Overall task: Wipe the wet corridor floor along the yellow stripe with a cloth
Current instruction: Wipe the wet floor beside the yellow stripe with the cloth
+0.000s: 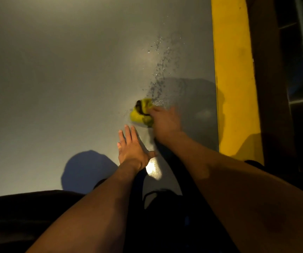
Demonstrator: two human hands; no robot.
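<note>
Your right hand (165, 121) is on the yellow-green cloth (141, 114), bunched on the grey corridor floor (65, 79). The hand is blurred, so you cannot tell how its fingers lie: the fingertips reach onto the cloth's near-right edge, but whether they curl round the fabric or just press it flat does not show. Most of the cloth sticks out to the left of and beyond the hand, crumpled, with a dark fold across its top.

Your left hand (133, 150) lies flat on the floor with straight, slightly spread fingers and holds nothing. It sits nearer to you than the cloth and a little to its left, close to it but apart. The thumb points right, toward the right forearm.

Just beyond the cloth, a trail of water droplets (160, 66) runs away from you across the floor, thickest right at the cloth's far edge. A wet sheen also shows on the floor between the two hands, and a bright glare patch (153, 169) sits just beside the left wrist.

The yellow stripe (234, 73) runs along the floor to the right of the right hand, well apart from the cloth. Dark shadows of the arms fall between the hand and the stripe.
</note>
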